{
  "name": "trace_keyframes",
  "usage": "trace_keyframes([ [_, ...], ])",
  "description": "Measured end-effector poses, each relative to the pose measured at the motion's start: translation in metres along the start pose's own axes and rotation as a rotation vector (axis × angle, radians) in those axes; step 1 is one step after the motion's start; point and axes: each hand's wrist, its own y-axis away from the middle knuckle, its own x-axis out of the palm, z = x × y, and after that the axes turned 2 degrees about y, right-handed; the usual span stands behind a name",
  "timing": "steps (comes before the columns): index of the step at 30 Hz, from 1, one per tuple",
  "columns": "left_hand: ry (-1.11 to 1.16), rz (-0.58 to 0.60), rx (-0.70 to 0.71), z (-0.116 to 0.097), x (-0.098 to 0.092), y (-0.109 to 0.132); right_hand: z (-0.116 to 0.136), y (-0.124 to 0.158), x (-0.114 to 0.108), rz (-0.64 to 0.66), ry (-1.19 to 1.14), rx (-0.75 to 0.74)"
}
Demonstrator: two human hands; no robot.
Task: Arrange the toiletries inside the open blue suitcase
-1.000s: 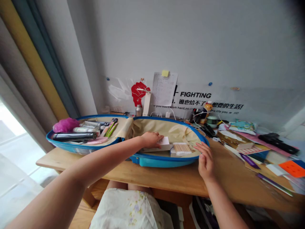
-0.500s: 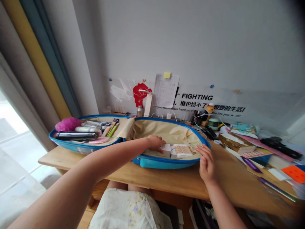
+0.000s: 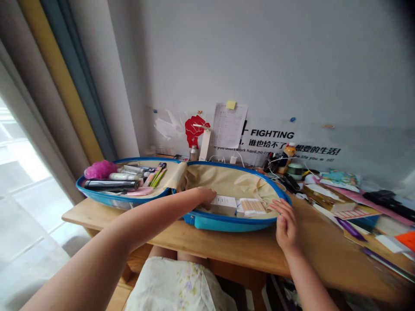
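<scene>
Left hand beside box in blue case, right hand at its rim

The blue case point(image 3: 233, 226) lies unfolded on the table point(image 3: 246, 252), its two halves side by side across the middle of the frame. In the right half, just below the center of the frame, lies the white box point(image 3: 225, 203), with a pack of swabs point(image 3: 253, 206) just to its right, both near the front wall.

The left hand point(image 3: 206, 197) reaches in from the lower left and is at the left end of the box. Its fingers are bent and partly hidden, so whether they have hold of the box cannot be told. The right hand point(image 3: 287, 222), right of center, has its fingers loosely bent over the rim at the right end of the case, the thumb apart from them; it is not closed around anything.

The left half of the case, left of center, holds a pink puff point(image 3: 101, 169), a black cylinder point(image 3: 112, 185), some tubes point(image 3: 125, 176) and green sticks point(image 3: 158, 176).

At the back stand a bottle point(image 3: 193, 153) and a lamp point(image 3: 205, 143); above them, a paper point(image 3: 229, 126) hangs on the wall. Papers and packets clutter the table at right. A curtain point(image 3: 53, 82) fills the upper left.
</scene>
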Motion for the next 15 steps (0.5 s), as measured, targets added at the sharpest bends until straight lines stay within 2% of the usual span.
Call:
trace_keyframes([
  [2,0.036,-0.051,0.007,0.003,-0.007,0.008,0.000,0.000,0.000,-0.002,0.000,-0.011],
  [4,0.080,-0.174,0.033,0.014,-0.016,0.023,0.000,-0.001,0.000,-0.002,-0.001,-0.024],
  [6,0.104,-0.309,0.042,0.035,-0.023,0.044,0.001,-0.001,-0.001,0.004,0.000,-0.035],
  [8,0.084,-0.376,-0.020,0.066,-0.024,0.070,0.001,-0.001,-0.001,0.006,0.004,-0.045],
  [10,0.019,-0.402,-0.209,0.103,-0.017,0.100,0.000,-0.001,-0.001,0.003,0.002,-0.054],
  [13,-0.033,-0.300,-0.515,0.161,0.005,0.146,-0.001,-0.001,0.000,-0.004,-0.005,-0.055],
  [15,0.007,-0.273,-0.632,0.194,0.023,0.172,-0.002,0.000,0.001,-0.009,-0.012,-0.049],
])
